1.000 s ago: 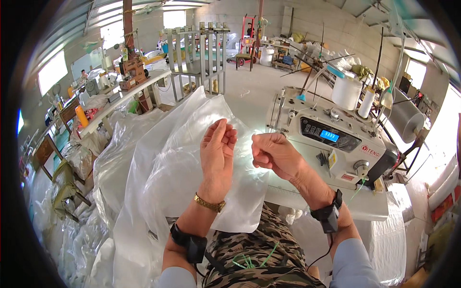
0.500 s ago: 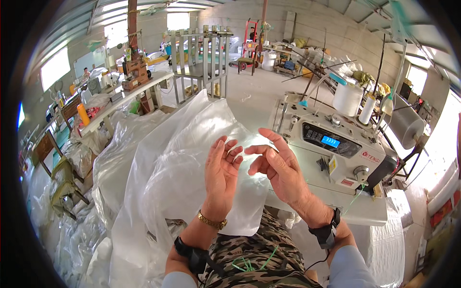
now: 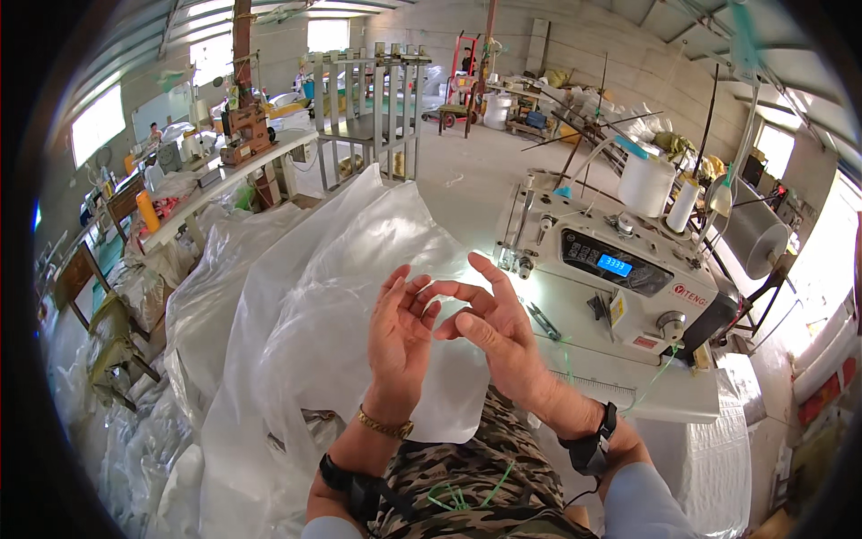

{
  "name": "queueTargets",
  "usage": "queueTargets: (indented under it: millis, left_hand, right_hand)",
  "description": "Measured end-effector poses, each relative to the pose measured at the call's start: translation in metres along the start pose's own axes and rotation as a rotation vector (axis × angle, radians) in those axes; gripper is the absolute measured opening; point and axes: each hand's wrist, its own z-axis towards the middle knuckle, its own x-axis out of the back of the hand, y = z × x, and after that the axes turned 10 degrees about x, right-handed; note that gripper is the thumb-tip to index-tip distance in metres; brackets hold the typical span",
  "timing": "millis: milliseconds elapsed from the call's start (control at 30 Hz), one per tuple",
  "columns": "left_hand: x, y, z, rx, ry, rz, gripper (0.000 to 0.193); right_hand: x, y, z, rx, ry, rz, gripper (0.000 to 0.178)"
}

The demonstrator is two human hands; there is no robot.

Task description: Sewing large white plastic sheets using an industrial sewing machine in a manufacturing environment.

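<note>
My left hand (image 3: 402,337) is raised above a white, glossy woven plastic sheet (image 3: 296,305), its fingers loosely curled and apart. Close beside it is my right hand (image 3: 503,346), fingers spread and reaching toward the left fingertips; whether they touch I cannot tell. Neither hand shows anything in it. The sheet drapes over my lap and spreads left. To the right stands an industrial sewing machine (image 3: 620,269) with a lit blue display. A pair of thread snips (image 3: 544,322) lies on its table, just right of my right hand. Green threads (image 3: 462,494) rest on my camouflage clothing.
White thread cones (image 3: 646,184) stand behind the machine. A large roll (image 3: 754,234) is at the far right. On the left is a long bench (image 3: 224,184) with a brown sewing machine (image 3: 247,135). Beyond the sheet stands a metal frame rack (image 3: 373,117).
Both hands have shifted slightly left in view, the right one more, so they are closer together. The thread snips on the machine table have come into sight.
</note>
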Motion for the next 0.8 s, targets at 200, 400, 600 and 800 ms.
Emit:
queueTargets:
  millis: [200, 400, 600, 800]
  left_hand:
    - [-0.003, 0.004, -0.002, 0.015, 0.055, -0.038, 0.028]
    - [-0.003, 0.003, -0.001, 0.007, -0.002, -0.017, 0.026]
    - [-0.005, 0.004, -0.004, -0.034, -0.019, 0.018, 0.023]
    - [0.002, 0.003, -0.003, -0.017, -0.02, 0.025, 0.022]
  right_hand:
    - [-0.009, -0.006, -0.006, 0.039, 0.0, -0.096, 0.066]
    - [-0.01, -0.018, -0.001, 0.232, -0.075, -0.645, 0.052]
    - [-0.007, -0.021, 0.007, 0.374, -0.134, -1.0, 0.049]
    - [-0.003, -0.012, 0.011, 0.39, -0.102, -1.068, 0.052]
